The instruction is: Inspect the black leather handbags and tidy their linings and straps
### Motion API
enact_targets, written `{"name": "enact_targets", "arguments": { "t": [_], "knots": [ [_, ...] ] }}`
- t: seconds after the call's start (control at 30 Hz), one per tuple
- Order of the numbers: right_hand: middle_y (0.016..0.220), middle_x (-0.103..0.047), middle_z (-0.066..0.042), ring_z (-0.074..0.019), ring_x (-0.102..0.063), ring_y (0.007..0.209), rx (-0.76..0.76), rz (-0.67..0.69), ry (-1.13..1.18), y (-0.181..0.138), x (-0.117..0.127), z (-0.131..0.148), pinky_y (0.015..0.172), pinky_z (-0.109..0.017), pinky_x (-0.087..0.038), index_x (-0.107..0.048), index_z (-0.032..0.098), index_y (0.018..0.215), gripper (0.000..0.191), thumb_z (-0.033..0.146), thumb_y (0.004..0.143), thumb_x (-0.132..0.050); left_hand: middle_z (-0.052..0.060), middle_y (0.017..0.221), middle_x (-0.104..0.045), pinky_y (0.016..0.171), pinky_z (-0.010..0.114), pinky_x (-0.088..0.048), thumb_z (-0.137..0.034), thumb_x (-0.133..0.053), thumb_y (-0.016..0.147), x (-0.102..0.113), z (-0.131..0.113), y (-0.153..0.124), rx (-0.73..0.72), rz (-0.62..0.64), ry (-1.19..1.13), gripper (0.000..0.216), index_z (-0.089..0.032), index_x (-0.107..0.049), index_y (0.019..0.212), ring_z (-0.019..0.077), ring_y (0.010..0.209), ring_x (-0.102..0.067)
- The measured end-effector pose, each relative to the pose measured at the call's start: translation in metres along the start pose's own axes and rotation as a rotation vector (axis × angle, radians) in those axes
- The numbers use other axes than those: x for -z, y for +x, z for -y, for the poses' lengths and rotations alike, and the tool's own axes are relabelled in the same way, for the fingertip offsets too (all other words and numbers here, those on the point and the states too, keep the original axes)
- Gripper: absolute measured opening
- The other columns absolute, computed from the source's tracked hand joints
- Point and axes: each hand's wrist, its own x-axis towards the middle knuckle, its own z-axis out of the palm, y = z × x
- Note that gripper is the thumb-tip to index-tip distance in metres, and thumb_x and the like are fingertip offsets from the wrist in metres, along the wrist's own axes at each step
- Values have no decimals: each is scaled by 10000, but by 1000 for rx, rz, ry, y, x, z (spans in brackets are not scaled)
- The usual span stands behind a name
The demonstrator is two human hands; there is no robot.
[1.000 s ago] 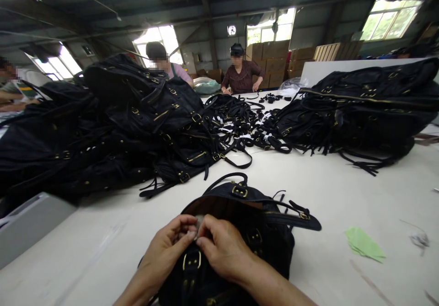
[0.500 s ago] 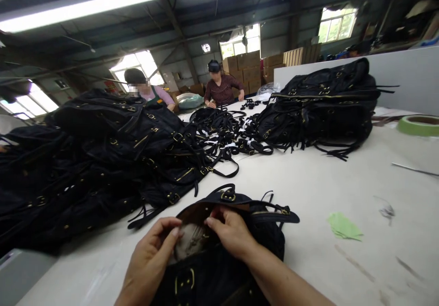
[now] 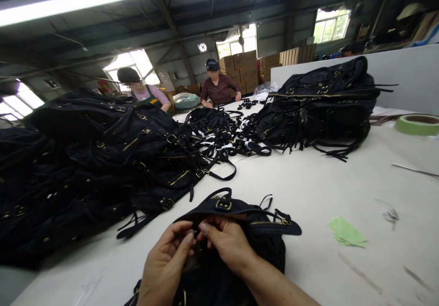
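Note:
A black handbag (image 3: 260,246) with gold buckles lies on the white table (image 3: 308,191) right in front of me. My left hand (image 3: 166,262) and my right hand (image 3: 228,242) meet at the bag's top opening. Both pinch the near edge of the opening, fingertips almost touching. The bag's strap with a gold buckle (image 3: 223,204) arches just beyond my fingers. What sits inside the bag is hidden by my hands.
A big heap of black bags (image 3: 89,159) fills the left. Another pile of bags (image 3: 318,104) stands at the right back, with bundled black straps (image 3: 222,136) between. Two people work at the far end. A green tape roll (image 3: 416,124) and green paper scrap (image 3: 346,233) lie on the right.
My hands had spread the opening apart, showing a pale lining; now they have come back together and pinch the edge closed. My view has shifted slightly.

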Motion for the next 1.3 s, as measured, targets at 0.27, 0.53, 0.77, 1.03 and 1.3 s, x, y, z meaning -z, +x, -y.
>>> {"name": "enact_targets", "arguments": {
  "t": [0.27, 0.53, 0.77, 1.03, 1.3],
  "knots": [
    [673, -600, -6, -136, -512, 582, -19, -31, -55, -2, -3, 3, 542, -244, -399, -657, 180, 831, 366, 533, 741, -683, -6, 714, -648, 553, 191, -527, -483, -687, 769, 0, 20, -2, -39, -27, 4, 362, -190, -609, 966, 133, 611, -605],
    [709, -623, -28, -162, -552, 610, -93, -71, -59, -4, -4, 5, 522, -250, -417, -654, 173, 812, 408, 533, 660, -768, 36, 882, -702, 705, 242, -558, -416, -629, 831, 6, 32, -12, -122, -64, 106, 256, -203, -637, 974, 194, 778, -684],
    [692, -638, -16, -176, -560, 690, -121, 3, -137, -8, -3, 4, 691, -283, -456, -701, 189, 710, 316, 484, 653, -800, 20, 807, -703, 649, 226, -544, -354, -625, 844, 8, 31, -18, -215, -111, 187, 155, -227, -665, 924, 181, 709, -672],
    [731, -647, -11, -182, -551, 716, -125, 7, -200, -9, 1, 1, 724, -288, -448, -723, 214, 743, 270, 463, 676, -802, -20, 800, -679, 652, 188, -517, -249, -600, 863, 7, 29, -19, -362, -105, 227, 64, -246, -660, 886, 139, 703, -652],
    [731, -660, -2, -181, -577, 732, -65, 0, -279, -11, 0, 0, 723, -269, -459, -723, 227, 737, 188, 403, 706, -784, -27, 804, -664, 665, 176, -503, -205, -586, 876, 8, 24, -19, -439, -138, 275, 56, -242, -627, 881, 125, 717, -639]
  ]
}}
